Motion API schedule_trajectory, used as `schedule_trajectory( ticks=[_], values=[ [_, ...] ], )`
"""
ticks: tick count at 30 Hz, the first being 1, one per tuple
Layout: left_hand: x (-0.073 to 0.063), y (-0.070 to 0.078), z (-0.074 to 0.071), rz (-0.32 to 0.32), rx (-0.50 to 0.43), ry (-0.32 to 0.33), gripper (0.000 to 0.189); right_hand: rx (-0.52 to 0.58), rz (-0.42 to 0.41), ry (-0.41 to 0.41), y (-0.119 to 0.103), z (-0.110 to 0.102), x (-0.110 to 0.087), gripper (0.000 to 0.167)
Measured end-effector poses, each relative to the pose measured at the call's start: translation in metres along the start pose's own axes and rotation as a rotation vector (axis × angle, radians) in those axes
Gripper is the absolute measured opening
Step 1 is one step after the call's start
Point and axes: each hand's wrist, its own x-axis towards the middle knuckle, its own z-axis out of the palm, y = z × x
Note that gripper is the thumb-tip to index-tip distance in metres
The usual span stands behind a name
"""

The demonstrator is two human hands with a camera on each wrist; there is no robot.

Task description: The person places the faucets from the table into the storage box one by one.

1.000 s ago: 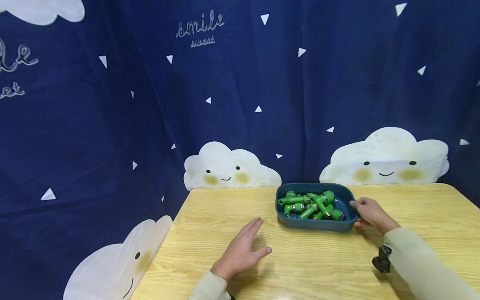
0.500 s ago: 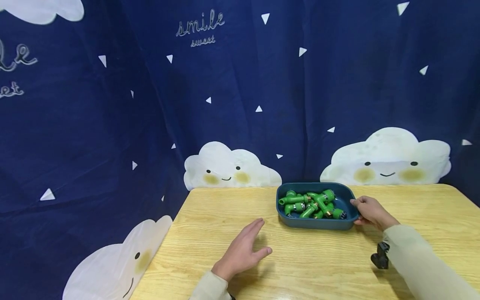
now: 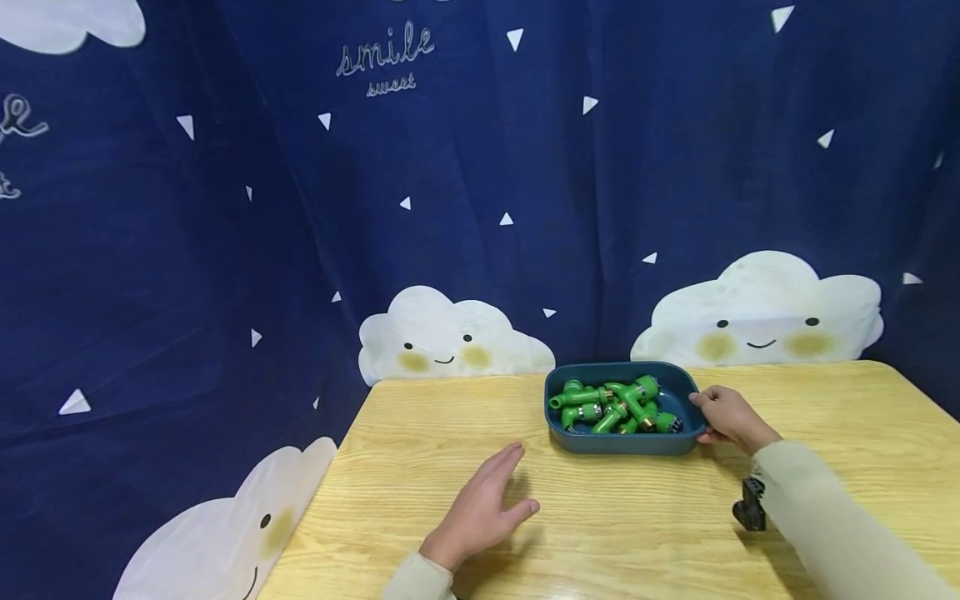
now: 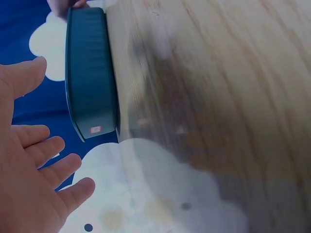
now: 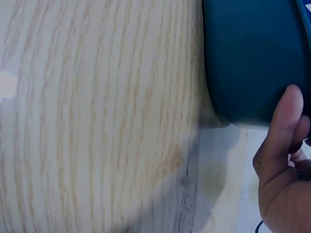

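A dark teal plastic bin (image 3: 622,443) stands at the back of the wooden table, right of centre in the head view. In it lies a heap of green plastic pipe pieces (image 3: 581,415), some with copper-coloured ends and some with ribbed caps. My right hand (image 3: 731,417) grips the bin's right end, thumb against its wall, as the right wrist view shows; its other fingers are partly hidden. My left hand (image 3: 483,504) hovers apart from the bin, nearer the front, thumb spread from the fingers. The left wrist view shows its loose fingers (image 4: 73,194) holding nothing.
The pale wooden table (image 3: 420,433) reaches back to a dark blue curtain (image 3: 450,167) printed with clouds and triangles. A black wrist device (image 3: 750,504) hangs under the right sleeve. A small label (image 4: 95,129) is on the bin's wall.
The head view has shifted slightly, so everything appears a little further left. Against the curtain and table, the bin and both hands look nearly unmoved.
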Motion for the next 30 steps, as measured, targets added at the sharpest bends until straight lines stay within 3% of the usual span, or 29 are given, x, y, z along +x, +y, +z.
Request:
schedule_trajectory(
  ticks=[6, 9, 14, 18, 22, 26, 30],
  values=[
    [0.001, 0.0, 0.001, -0.004, 0.019, 0.001, 0.074, 0.031, 0.046, -0.046, 0.003, -0.008, -0.004, 0.053],
    [0.002, 0.002, -0.002, 0.001, 0.04, 0.019, 0.073, 0.008, 0.026, -0.089, 0.004, -0.02, -0.013, 0.059],
    [-0.004, 0.006, -0.012, -0.023, 0.061, 0.08, 0.07, -0.123, -0.074, -0.132, 0.003, -0.04, -0.042, 0.054],
    [-0.017, 0.004, -0.021, -0.045, 0.081, 0.123, 0.067, -0.309, -0.168, -0.112, 0.006, -0.053, -0.073, 0.041],
    [-0.033, 0.002, -0.03, -0.075, 0.115, 0.167, 0.067, -0.598, -0.304, 0.047, 0.01, -0.067, -0.101, 0.031],
    [-0.046, 0.002, -0.037, -0.107, 0.152, 0.184, 0.068, -0.818, -0.478, 0.357, 0.019, -0.078, -0.12, 0.023],
    [-0.053, 0.007, -0.038, -0.105, 0.22, 0.221, 0.069, -0.867, -0.723, 0.697, 0.034, -0.085, -0.132, 0.06]
  ],
)
